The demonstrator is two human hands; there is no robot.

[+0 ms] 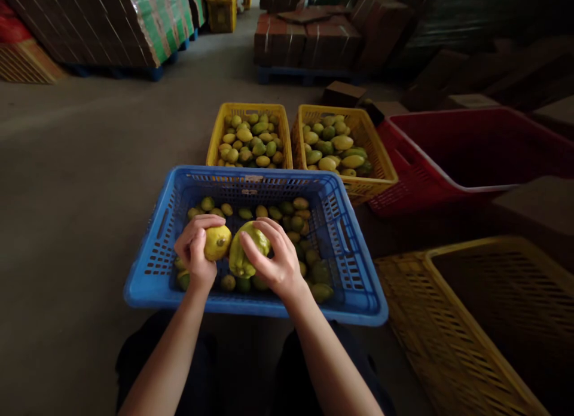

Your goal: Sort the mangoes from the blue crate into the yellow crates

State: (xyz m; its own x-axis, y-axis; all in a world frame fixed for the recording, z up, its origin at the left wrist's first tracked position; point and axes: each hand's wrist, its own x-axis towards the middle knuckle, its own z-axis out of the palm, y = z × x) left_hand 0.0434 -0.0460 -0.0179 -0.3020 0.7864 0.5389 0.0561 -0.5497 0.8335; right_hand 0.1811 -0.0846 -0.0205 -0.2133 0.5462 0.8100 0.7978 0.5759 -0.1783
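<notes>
My left hand (196, 244) is closed around a yellow lemon (217, 242), its stem end facing right and toward me. Close beside it, my right hand (282, 257) grips a larger, bumpy yellow-green lemon (243, 262) with the fingers over its top and right side. Both hands are above the blue crate (147, 287), in front of my knees. Green and yellow lemons (297, 223) lie across the crate's floor, partly hidden by my hands.
Behind the blue crate stand two yellow crates (215, 126) (381, 159) of lemons. A red crate (390, 192) is at the right, and another yellow crate (430, 296) is nearer me. Stacked cartons (287, 42) on a blue pallet and wrapped stacks (103, 27) stand farther back.
</notes>
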